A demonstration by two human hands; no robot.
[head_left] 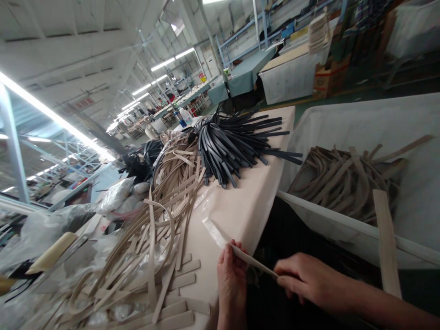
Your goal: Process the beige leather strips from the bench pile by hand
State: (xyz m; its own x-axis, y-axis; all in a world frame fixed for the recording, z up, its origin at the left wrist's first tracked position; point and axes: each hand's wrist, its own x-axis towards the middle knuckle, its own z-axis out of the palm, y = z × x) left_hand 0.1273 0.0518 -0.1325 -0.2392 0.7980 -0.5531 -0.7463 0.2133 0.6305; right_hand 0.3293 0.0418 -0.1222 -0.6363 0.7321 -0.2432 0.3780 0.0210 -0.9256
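One beige strap (253,262) is being pinched between both hands, left (231,275) and right (309,280); many straps (154,238) are lying unhandled on the table (247,201), others binned (343,183).

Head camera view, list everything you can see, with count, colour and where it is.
beige strips: many, tan, piled across the table's left half
black strips: many, black, fanned bundle at the table's far end
table: one, cream cover, centre
white bin: one, white, right of the table
strips in bin: many, brownish tan, inside the white bin
plastic bags: several, clear, left of the pile
held strip: one, beige, between both hands
left hand: grip on the strip's left end
right hand: grip on its right end
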